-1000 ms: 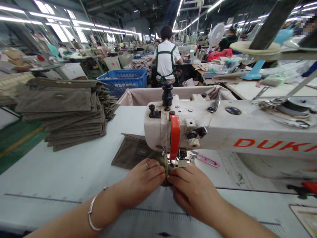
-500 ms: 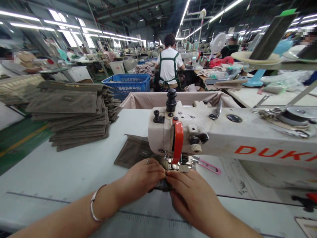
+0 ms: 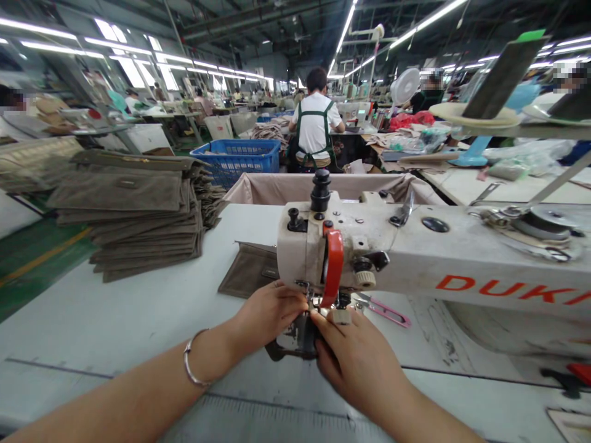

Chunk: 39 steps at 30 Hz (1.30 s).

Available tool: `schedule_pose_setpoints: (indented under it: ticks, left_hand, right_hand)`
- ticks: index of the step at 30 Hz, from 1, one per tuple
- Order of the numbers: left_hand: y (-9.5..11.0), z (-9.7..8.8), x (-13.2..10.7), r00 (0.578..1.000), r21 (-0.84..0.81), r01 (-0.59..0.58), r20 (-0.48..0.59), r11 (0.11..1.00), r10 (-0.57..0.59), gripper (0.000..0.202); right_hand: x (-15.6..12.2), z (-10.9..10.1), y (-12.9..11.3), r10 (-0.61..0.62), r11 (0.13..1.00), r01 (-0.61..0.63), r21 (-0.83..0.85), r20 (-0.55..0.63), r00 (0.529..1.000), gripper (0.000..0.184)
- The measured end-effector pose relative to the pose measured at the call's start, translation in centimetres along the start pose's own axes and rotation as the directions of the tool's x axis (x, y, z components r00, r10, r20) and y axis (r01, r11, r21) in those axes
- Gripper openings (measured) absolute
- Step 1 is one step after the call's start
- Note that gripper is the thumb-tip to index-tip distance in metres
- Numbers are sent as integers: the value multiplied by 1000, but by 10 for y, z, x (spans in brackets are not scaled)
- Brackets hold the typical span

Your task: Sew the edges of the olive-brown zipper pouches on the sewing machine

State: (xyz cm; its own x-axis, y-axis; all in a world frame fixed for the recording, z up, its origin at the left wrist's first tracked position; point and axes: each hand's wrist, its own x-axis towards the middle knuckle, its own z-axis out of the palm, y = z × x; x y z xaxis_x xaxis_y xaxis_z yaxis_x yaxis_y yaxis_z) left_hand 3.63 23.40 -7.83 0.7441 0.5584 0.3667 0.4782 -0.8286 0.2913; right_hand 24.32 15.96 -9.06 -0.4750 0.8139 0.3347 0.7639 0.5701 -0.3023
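Observation:
A brown-grey fabric piece (image 3: 247,271) with a small dark label lies flat under the head of a white sewing machine (image 3: 351,240). My left hand (image 3: 270,312) is closed, its fingertips pinching the fabric's near edge just left of the presser foot. Closed too, my right hand (image 3: 357,351) has its thumb and forefinger on the same edge, right beside the needle area. The tips of both hands nearly meet, and they hide most of the edge between them. Pink-handled thread snips (image 3: 385,309) rest on the machine bed to the right.
A tall stack of similar fabric pieces (image 3: 133,215) stands at the table's left. Behind the machine is a pink cloth-lined bin (image 3: 272,187), with a blue basket (image 3: 237,161) beyond it. A co-worker (image 3: 316,120) sits further back. A thread cone (image 3: 503,77) stands upper right.
Both hands have moved slightly forward, towards the needle, and the fabric has slid away from me with them. More of the dark metal plate in front of the needle now shows.

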Motion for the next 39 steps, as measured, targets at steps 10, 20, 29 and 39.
schedule_pose_setpoints:
  ticks: [10, 20, 29, 39]
  left_hand:
    - [-8, 5, 4, 995, 41, 100, -17, 994, -100, 19]
    - [32, -23, 15, 946, 16, 262, 192, 965, -260, 32]
    - [37, -38, 23, 883, -174, 411, 318, 895, -344, 39]
    - [59, -11, 7, 940, -30, 316, 146, 948, -308, 29]
  right_hand:
    - [0, 0, 0, 23, 1000, -23, 8, 20, 1000, 39]
    - [-2, -4, 1, -30, 995, 26, 101, 30, 999, 35]
    - [1, -2, -4, -55, 998, 55, 9, 120, 991, 47]
    - [1, -4, -4, -26, 1000, 26, 5, 107, 994, 44]
